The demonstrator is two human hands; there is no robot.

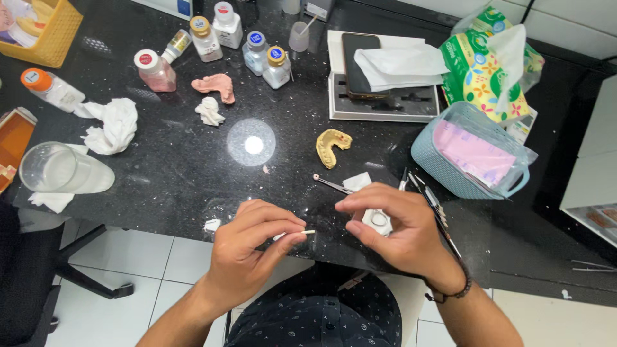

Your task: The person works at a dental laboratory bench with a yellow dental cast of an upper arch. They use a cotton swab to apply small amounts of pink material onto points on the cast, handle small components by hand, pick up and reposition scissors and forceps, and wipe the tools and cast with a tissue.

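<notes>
Head view looks down on a black speckled tabletop (193,167) that carries everything. At the right stands a pale blue woven basket (429,154) holding a clear bag of pink sheets (472,153). Behind it lies a green flowered tissue pack (479,67) with a white tissue pulled up from its top. Next to that a white open box (379,106) holds a dark phone (357,48) and a folded white cloth (398,65). A yellow basket (51,35) sits at the far left corner; what is in it I cannot make out. Lower on the left a clear plastic cup (61,170) lies on its side on tissue. Near the back edge stands a cluster of small bottles (212,42) with red, gold, white and blue caps, some holding pinkish powder, and an orange-capped bottle (51,88) lies apart at the left. A pink dental cast (215,85) and a yellow dental cast (332,146) rest on the bare surface, well apart.

At the near edge, the left hand (247,247) pinches a thin white stick (307,232), its grip closed on it, the tip pointing toward the other hand. The right hand (395,225) holds a small white round dish (378,220) between thumb and fingers, just above the tabletop edge. Beside it lie slim metal tools (331,185).
</notes>
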